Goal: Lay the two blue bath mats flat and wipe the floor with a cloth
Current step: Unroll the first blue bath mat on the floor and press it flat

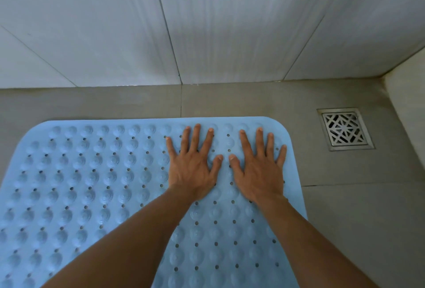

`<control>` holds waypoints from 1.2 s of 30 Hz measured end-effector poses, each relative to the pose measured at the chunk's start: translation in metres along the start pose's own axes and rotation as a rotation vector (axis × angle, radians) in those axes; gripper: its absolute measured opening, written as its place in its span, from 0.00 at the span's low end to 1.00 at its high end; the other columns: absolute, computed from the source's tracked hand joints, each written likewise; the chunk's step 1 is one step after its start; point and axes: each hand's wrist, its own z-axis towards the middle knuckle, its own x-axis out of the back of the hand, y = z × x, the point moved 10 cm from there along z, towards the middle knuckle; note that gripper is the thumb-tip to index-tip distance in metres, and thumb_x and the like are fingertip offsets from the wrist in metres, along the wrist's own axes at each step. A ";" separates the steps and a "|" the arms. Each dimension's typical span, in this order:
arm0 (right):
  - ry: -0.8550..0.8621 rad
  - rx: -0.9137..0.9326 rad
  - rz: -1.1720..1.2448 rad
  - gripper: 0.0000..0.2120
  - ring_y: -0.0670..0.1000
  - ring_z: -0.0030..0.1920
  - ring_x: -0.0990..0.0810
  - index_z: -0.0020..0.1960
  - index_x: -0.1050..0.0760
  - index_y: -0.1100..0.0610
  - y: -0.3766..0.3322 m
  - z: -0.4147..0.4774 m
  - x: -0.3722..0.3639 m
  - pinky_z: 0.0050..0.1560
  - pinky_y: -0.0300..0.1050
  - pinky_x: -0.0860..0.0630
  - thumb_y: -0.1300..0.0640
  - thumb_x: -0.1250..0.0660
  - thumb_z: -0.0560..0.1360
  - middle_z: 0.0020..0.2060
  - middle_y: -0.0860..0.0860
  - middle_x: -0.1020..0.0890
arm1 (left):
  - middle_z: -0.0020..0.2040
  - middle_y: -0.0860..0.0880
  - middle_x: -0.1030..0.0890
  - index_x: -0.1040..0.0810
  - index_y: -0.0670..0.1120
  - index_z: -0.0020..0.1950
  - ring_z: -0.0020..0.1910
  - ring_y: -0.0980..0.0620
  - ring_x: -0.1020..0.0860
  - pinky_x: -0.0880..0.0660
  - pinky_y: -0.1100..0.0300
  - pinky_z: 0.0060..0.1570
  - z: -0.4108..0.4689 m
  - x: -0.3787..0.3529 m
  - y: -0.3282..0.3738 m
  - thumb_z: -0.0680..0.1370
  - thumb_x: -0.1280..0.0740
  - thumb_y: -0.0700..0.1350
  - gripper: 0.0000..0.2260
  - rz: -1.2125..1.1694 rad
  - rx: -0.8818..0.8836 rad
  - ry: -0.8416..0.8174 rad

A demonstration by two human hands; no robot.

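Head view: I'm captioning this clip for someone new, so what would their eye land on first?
Two bare hands, the left hand and right hand, press flat with spread fingers, side by side, on the far right part of a blue bath mat studded with bumps and holes. To the mat's right, a square metal floor drain sits in the grey floor near the corner, apart from the mat.
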 end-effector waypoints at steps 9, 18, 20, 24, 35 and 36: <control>-0.083 -0.028 -0.034 0.33 0.57 0.79 0.68 0.79 0.70 0.42 0.004 0.003 -0.004 0.76 0.67 0.67 0.32 0.65 0.80 0.80 0.53 0.67 | 0.81 0.51 0.67 0.66 0.56 0.81 0.79 0.49 0.68 0.68 0.34 0.73 0.006 -0.004 0.002 0.82 0.63 0.64 0.29 -0.105 -0.010 -0.162; -0.192 -0.093 -0.058 0.32 0.55 0.79 0.69 0.79 0.72 0.43 -0.008 -0.047 0.012 0.75 0.68 0.68 0.35 0.61 0.82 0.79 0.51 0.69 | 0.81 0.47 0.65 0.63 0.52 0.82 0.80 0.46 0.66 0.64 0.44 0.78 -0.030 0.021 -0.031 0.84 0.55 0.61 0.30 -0.246 -0.159 -0.122; -0.168 -0.072 -0.032 0.33 0.55 0.79 0.69 0.79 0.71 0.43 -0.032 -0.063 0.013 0.75 0.67 0.68 0.35 0.60 0.82 0.79 0.52 0.69 | 0.81 0.47 0.66 0.62 0.54 0.82 0.80 0.47 0.67 0.63 0.43 0.78 -0.051 0.027 -0.049 0.84 0.56 0.62 0.30 -0.251 -0.172 -0.058; -0.127 -0.031 -0.014 0.32 0.56 0.79 0.68 0.80 0.69 0.43 -0.093 -0.095 0.008 0.75 0.68 0.68 0.34 0.61 0.81 0.80 0.52 0.67 | 0.81 0.48 0.67 0.59 0.58 0.82 0.79 0.47 0.68 0.65 0.42 0.77 -0.098 0.030 -0.095 0.83 0.59 0.63 0.28 -0.211 -0.126 -0.003; -0.136 0.248 -0.014 0.33 0.55 0.80 0.65 0.82 0.64 0.48 -0.292 -0.182 -0.058 0.74 0.70 0.66 0.36 0.58 0.82 0.81 0.51 0.62 | 0.82 0.47 0.65 0.64 0.57 0.81 0.79 0.45 0.69 0.67 0.37 0.75 -0.216 0.014 -0.285 0.81 0.61 0.64 0.30 -0.041 0.165 0.037; -0.130 0.235 -0.026 0.34 0.56 0.80 0.64 0.81 0.65 0.48 -0.299 -0.182 -0.063 0.74 0.71 0.66 0.36 0.59 0.82 0.81 0.51 0.62 | 0.82 0.47 0.65 0.65 0.58 0.81 0.79 0.45 0.69 0.67 0.36 0.75 -0.219 0.013 -0.297 0.81 0.62 0.64 0.30 -0.035 0.176 0.044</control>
